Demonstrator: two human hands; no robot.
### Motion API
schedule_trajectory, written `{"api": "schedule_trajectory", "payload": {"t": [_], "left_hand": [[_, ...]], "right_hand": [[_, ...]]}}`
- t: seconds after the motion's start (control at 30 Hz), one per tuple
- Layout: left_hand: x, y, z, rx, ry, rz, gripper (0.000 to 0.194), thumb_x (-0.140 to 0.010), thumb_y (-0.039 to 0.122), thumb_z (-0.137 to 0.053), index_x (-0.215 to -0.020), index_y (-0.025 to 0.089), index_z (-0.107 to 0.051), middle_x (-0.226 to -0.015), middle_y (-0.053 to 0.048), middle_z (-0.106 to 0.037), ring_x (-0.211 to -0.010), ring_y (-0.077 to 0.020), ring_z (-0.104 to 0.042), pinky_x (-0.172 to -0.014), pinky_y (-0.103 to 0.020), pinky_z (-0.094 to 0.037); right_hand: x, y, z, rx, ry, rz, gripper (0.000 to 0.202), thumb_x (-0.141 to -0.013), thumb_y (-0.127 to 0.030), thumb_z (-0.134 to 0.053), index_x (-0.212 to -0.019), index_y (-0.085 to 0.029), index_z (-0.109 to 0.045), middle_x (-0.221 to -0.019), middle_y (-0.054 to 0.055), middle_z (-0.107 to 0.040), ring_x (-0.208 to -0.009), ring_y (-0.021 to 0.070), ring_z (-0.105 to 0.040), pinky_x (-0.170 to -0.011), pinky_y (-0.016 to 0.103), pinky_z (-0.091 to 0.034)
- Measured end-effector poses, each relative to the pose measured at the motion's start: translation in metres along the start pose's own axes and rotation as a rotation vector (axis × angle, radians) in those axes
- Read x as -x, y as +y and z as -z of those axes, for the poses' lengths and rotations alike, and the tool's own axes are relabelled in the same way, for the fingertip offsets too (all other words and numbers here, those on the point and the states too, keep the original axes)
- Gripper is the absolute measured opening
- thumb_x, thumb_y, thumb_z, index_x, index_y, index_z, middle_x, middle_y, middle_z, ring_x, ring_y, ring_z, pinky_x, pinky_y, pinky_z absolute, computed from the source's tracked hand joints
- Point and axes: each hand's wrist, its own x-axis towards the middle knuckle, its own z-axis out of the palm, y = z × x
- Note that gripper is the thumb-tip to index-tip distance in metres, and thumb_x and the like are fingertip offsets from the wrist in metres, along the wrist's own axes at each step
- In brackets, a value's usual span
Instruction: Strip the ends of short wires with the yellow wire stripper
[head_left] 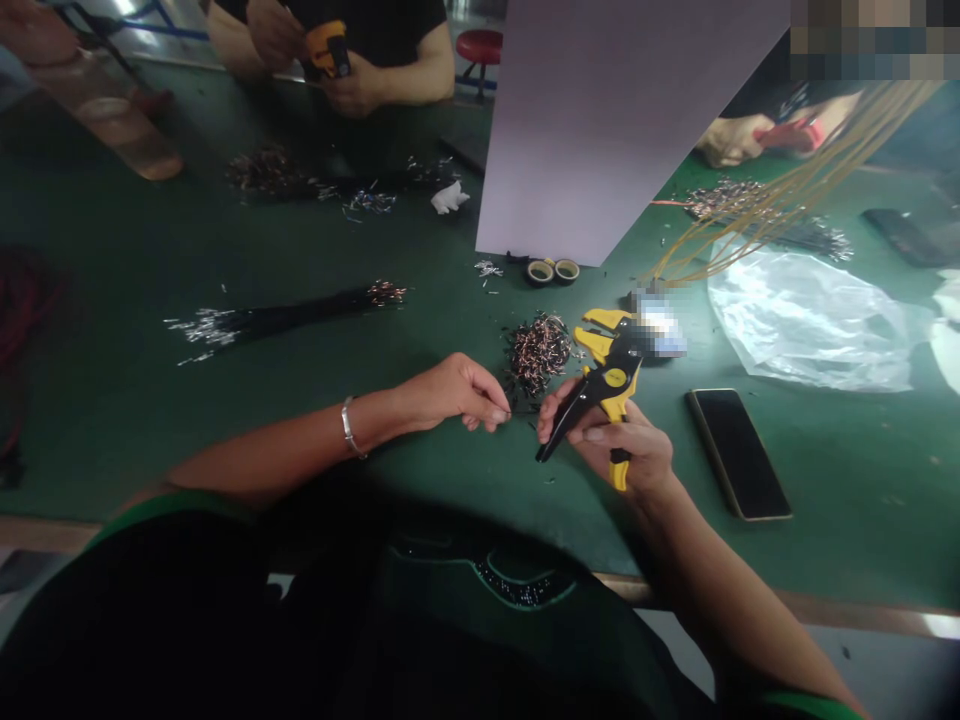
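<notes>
My right hand is wrapped round the handles of a yellow and black wire stripper, its jaws pointing up and left. My left hand is pinched at the fingertips, left of the tool; a thin dark wire runs from the pinch toward my right fingers. Just beyond the hands lies a heap of short wires with coppery ends. A long bundle of black wires lies to the left, with silvery tips at its left end and copper ones at its right.
A phone lies right of my right hand, below a clear plastic bag. Two tape rolls sit at the foot of a tall pale panel. Across the table, other people's hands hold tools near wire piles.
</notes>
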Motion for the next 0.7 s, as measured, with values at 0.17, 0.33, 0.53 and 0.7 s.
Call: {"api": "schedule_trajectory", "payload": {"t": [0.17, 0.33, 0.53, 0.7], "left_hand": [[0.004, 0.012, 0.007, -0.114, 0.170, -0.086, 0.005, -0.063, 0.012, -0.071, -0.065, 0.015, -0.074, -0.050, 0.000, -0.064, -0.042, -0.0054, -0.048, -0.043, -0.019, -0.037], [0.011, 0.031, 0.017, -0.246, 0.362, -0.235, 0.004, -0.064, 0.016, -0.072, -0.066, 0.015, -0.075, -0.055, -0.001, -0.067, -0.047, -0.0068, -0.053, -0.045, -0.019, -0.041], [0.017, 0.041, 0.018, -0.261, 0.425, -0.288, 0.007, -0.065, 0.019, -0.074, -0.069, 0.014, -0.076, -0.059, -0.002, -0.069, -0.052, -0.0087, -0.057, -0.049, -0.020, -0.045], [0.016, 0.037, 0.016, -0.311, 0.405, -0.313, 0.006, -0.067, 0.019, -0.073, -0.070, 0.015, -0.076, -0.060, -0.002, -0.069, -0.053, -0.0091, -0.058, -0.051, -0.020, -0.046]], "right_hand": [[0.000, -0.001, 0.005, 0.049, 0.023, 0.044, 0.037, -0.062, -0.016, -0.064, -0.099, -0.017, -0.066, -0.090, 0.009, -0.071, -0.083, 0.0298, -0.069, -0.079, 0.050, -0.055], [0.000, 0.005, 0.013, 0.107, -0.062, -0.002, 0.040, -0.065, -0.019, -0.071, -0.105, -0.017, -0.065, -0.092, 0.009, -0.071, -0.081, 0.0271, -0.068, -0.079, 0.047, -0.054], [0.000, 0.019, 0.010, 0.067, -0.210, -0.100, 0.044, -0.069, -0.022, -0.077, -0.111, -0.017, -0.064, -0.093, 0.008, -0.071, -0.080, 0.0244, -0.069, -0.076, 0.043, -0.054], [0.000, 0.024, 0.007, 0.078, -0.281, -0.099, 0.044, -0.071, -0.022, -0.078, -0.113, -0.017, -0.063, -0.092, 0.007, -0.070, -0.081, 0.0226, -0.069, -0.076, 0.039, -0.053]]}}
